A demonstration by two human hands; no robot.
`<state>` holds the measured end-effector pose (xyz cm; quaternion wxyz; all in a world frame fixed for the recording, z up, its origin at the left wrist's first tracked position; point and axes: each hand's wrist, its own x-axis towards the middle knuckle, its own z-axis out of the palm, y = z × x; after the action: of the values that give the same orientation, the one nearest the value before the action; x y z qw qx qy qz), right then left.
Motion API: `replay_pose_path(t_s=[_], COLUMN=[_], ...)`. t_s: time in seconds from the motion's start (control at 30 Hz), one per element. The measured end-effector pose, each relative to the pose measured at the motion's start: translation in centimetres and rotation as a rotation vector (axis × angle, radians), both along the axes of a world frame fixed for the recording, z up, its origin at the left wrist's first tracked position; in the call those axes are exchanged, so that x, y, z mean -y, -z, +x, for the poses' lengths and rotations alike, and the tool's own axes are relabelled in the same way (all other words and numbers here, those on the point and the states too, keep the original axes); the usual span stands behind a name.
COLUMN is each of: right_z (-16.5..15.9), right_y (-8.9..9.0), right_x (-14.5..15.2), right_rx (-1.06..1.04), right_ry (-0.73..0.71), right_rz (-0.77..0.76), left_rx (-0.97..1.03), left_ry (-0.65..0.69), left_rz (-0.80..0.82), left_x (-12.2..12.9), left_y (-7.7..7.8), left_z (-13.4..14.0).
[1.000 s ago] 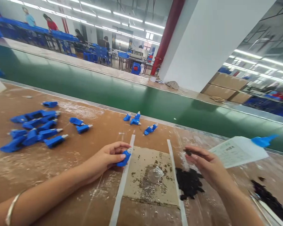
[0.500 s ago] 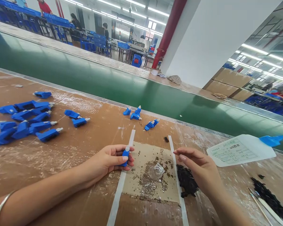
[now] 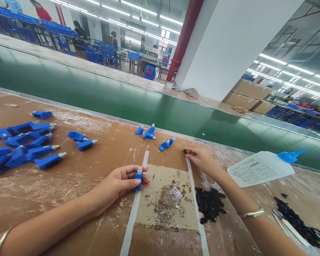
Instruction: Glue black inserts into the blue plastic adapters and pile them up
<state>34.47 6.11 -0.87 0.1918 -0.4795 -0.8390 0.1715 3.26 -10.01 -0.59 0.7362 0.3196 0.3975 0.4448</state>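
Observation:
My left hand (image 3: 120, 183) grips a small blue plastic part (image 3: 138, 180) with a whitish tip pointing up, thumb on its near face. Farther back, my right hand (image 3: 204, 161) has its fingertips closed on a small black piece (image 3: 185, 152) at the far end of the right white tape strip. Between the two strips lies a beige sheet (image 3: 154, 206) spotted with dark, wet-looking marks. On it sits a small clear dish (image 3: 172, 197). Several similar blue parts (image 3: 149, 135) lie beyond the sheet, with a larger group (image 3: 18, 153) at the left.
A pile of black pieces (image 3: 210, 204) lies right of the sheet, near my right forearm. A white bottle (image 3: 261, 169) with a blue nozzle lies behind it. Tweezers (image 3: 280, 220) and more black pieces (image 3: 296, 220) are at far right. A green belt (image 3: 117, 106) runs behind the table.
My right hand has moved away from me and leftward, from beside the black pile to the lone black piece, and its fingers closed on it. My left hand still holds the blue part.

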Motion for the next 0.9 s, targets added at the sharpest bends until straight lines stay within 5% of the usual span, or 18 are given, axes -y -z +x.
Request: replay_pose_path(t_s=[0.33,0.63,0.9], right_z=[-0.4,-2.6,-2.8], right_y=[-0.1,-3.6,-4.0], right_x=[-0.7,9.9,13.4], right_rx=[-0.11,-0.521,-0.183], right_ry=[-0.079,-0.097,-0.448], right_rz=[-0.082,-0.125,0.052], left_rx=[0.061,0.22,0.196], left_ry=[0.022,0.077,0.087], left_rz=[-0.006,-0.006,-0.04], left_x=[0.0,0.4,0.5], left_y=[0.0,-0.9,-0.5], left_z=[-0.2,-0.1,0.2])
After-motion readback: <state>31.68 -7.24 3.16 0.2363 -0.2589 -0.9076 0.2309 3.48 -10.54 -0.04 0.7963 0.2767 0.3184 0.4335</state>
